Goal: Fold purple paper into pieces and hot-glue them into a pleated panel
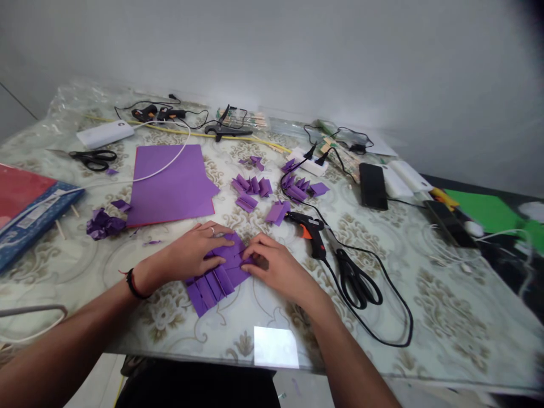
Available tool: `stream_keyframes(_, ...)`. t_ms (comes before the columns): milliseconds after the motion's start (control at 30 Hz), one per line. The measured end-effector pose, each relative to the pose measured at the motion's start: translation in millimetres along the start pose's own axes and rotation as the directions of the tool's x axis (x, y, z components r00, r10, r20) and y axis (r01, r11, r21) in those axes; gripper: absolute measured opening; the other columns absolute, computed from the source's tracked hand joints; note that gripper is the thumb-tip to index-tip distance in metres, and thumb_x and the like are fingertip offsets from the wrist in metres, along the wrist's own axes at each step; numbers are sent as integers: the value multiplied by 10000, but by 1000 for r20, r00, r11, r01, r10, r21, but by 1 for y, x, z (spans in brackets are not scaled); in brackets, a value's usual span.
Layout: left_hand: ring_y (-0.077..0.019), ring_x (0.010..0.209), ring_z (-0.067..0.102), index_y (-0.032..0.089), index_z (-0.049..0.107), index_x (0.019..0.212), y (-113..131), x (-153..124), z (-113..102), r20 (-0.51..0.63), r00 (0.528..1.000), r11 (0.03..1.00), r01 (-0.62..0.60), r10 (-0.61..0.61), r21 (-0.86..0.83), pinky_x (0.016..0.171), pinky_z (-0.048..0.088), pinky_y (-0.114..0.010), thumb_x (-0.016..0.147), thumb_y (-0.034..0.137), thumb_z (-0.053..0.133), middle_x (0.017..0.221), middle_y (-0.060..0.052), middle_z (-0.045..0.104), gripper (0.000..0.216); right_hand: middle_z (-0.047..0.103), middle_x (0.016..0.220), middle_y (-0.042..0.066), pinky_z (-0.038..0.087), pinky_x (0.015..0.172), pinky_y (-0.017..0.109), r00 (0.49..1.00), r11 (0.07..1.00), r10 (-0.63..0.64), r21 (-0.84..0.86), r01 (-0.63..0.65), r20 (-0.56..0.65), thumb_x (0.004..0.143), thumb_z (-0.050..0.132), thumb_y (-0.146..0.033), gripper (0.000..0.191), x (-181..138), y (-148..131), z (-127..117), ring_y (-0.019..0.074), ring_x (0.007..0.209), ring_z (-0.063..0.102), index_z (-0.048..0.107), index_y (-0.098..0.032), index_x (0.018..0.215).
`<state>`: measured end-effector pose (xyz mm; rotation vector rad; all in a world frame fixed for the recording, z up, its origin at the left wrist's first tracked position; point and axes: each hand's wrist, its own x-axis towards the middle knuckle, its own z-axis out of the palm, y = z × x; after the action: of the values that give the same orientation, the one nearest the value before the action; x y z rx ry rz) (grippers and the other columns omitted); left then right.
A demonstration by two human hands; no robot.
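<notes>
A piece of purple paper (233, 258) lies on the table in front of me, with a row of folded upright strips (212, 286) along its near left part. My left hand (199, 247) rests on its far left side, fingers stretched out and apart, pressing it against the table. At the paper's right edge, my right hand (272, 265) pinches with thumb and fingertips; whatever small piece is between them is mostly hidden. Folded purple pieces (253, 186) lie beyond my hands, one of them (277, 212) by the nozzle of a black glue gun (312, 231).
Scissors (359, 280) and the glue gun's looping cable lie to the right. Purple sheets (170, 184), crumpled paper (104, 224) and other scissors (93, 158) are on the left. Farther back are more glue guns (157, 113) and a power strip (312, 162). Phones (374, 186) lie at the right.
</notes>
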<state>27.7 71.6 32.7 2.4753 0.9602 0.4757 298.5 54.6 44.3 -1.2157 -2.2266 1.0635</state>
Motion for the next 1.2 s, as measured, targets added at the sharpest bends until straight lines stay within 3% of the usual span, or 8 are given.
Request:
stream_keyframes(300,-277,1233,697,223,698,1378,9,3,-14,-40,999,997,-9,6,-74,1120,539,-478,1069,206,571,1330,-121,747,335,593,1134,41,542,937,360,1000,999,-30,14,30,-1,1001,746,-185,107,-1,-8,-4,190,956,646,653,-220,962)
stream_keyframes(433,-273,1211,688,227,732,1238,15,2,-16,-24,1000,993,-4,1,-120,1095,544,-456,1042,279,675,1279,-107,730,211,603,1120,42,538,980,378,999,999,-40,7,40,-12,1010,724,-190,142,-2,-8,-5,208,1011,658,613,-227,929)
stream_keyframes(600,-282,1151,691,190,706,1223,20,4,-18,-9,999,996,42,-43,-85,1033,558,-432,969,271,767,1235,-111,715,274,628,1126,39,535,967,356,1000,999,-27,20,27,2,977,760,-166,193,-2,-9,-8,206,1017,671,601,-224,886)
stream_keyframes(700,-252,1051,708,195,714,1128,23,4,-18,-38,999,997,30,-33,-72,961,561,-391,998,248,703,1135,-81,729,140,668,1130,36,539,928,351,1000,1000,-12,15,11,18,926,821,-138,194,-2,-8,-9,206,982,670,667,-230,1000)
stream_keyframes(767,-228,988,712,203,713,1026,24,4,-18,-71,997,998,14,-19,-68,917,554,-360,1009,219,659,1071,-61,731,58,697,1145,39,539,947,365,999,1000,-19,12,18,27,894,847,-104,305,-2,-7,-10,215,1006,675,698,-236,1124)
stream_keyframes(867,-203,922,713,208,700,930,26,5,-18,-125,992,998,10,-18,-67,863,544,-327,1006,187,624,1003,-45,739,110,717,1166,44,541,984,395,998,999,-36,27,35,43,885,833,-58,401,-2,-5,-9,228,1051,689,716,-254,1214)
stream_keyframes(1200,-145,736,652,200,673,881,23,6,-27,-308,930,979,174,-199,-106,728,498,-276,948,165,628,841,2,721,88,633,1125,35,544,991,376,996,989,-81,123,85,-35,909,787,-80,186,-5,-10,-15,219,1080,677,745,-259,933)
